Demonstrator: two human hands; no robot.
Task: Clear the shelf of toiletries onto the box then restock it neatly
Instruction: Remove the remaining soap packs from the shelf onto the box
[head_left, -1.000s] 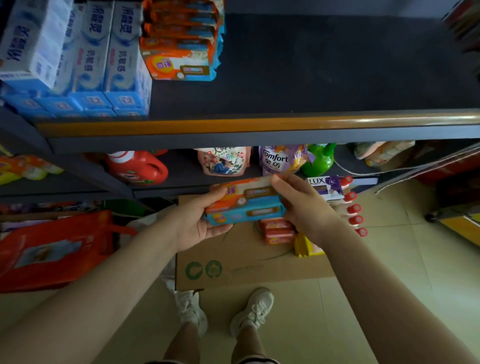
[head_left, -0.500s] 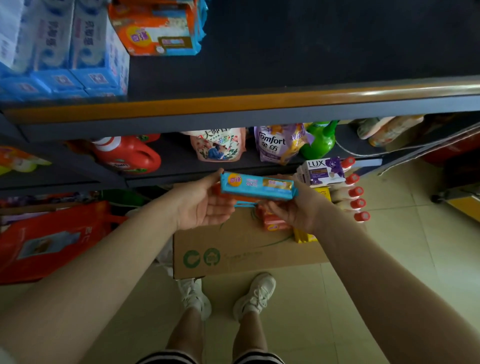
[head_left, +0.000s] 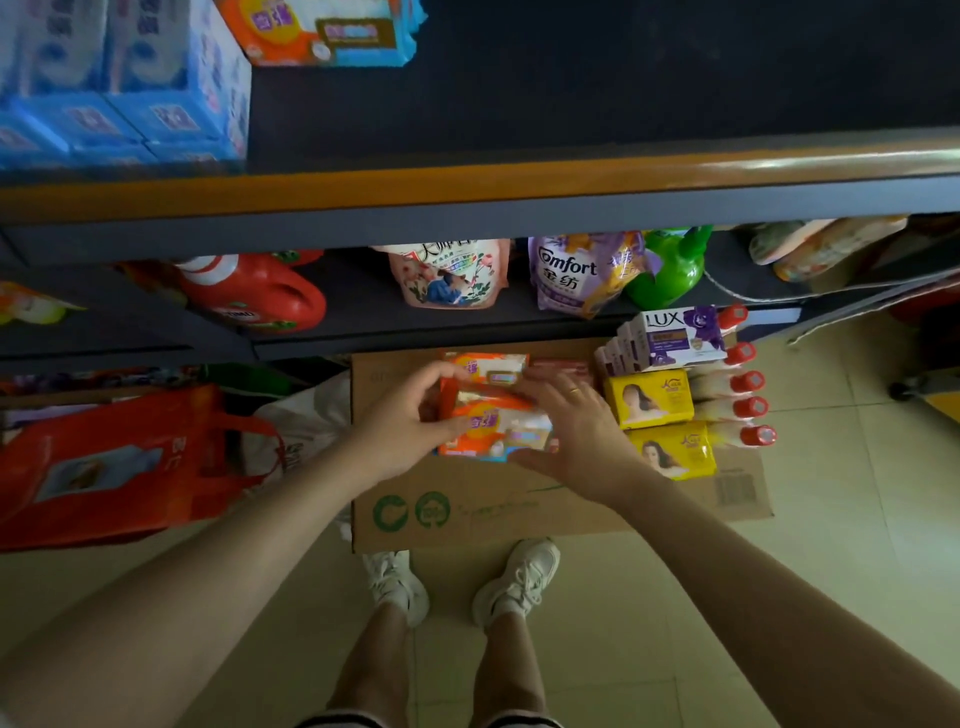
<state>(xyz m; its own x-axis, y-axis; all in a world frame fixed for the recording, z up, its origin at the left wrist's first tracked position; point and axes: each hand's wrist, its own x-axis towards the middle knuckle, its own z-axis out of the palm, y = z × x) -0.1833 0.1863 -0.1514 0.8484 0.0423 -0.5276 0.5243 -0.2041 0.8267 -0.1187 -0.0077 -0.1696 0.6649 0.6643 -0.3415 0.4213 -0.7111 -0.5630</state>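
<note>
the arms are bare. the right hand (head_left: 571, 426) has a gold ring (head_left: 573, 391). the white shoes (head_left: 517, 577) have laces.

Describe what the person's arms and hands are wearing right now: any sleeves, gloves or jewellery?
Both forearms are bare, with no sleeves and no gloves in view. The right hand has a thin gold-coloured ring on one finger. The left hand shows no ring or watch.

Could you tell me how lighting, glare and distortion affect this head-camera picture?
Head view: the upper shelf surface is nearly black, its orange edge strip carries glare at the right, the floor is brightly lit, wide-angle bowing curves the shelf edges, and the blue packs top left look soft.
</note>
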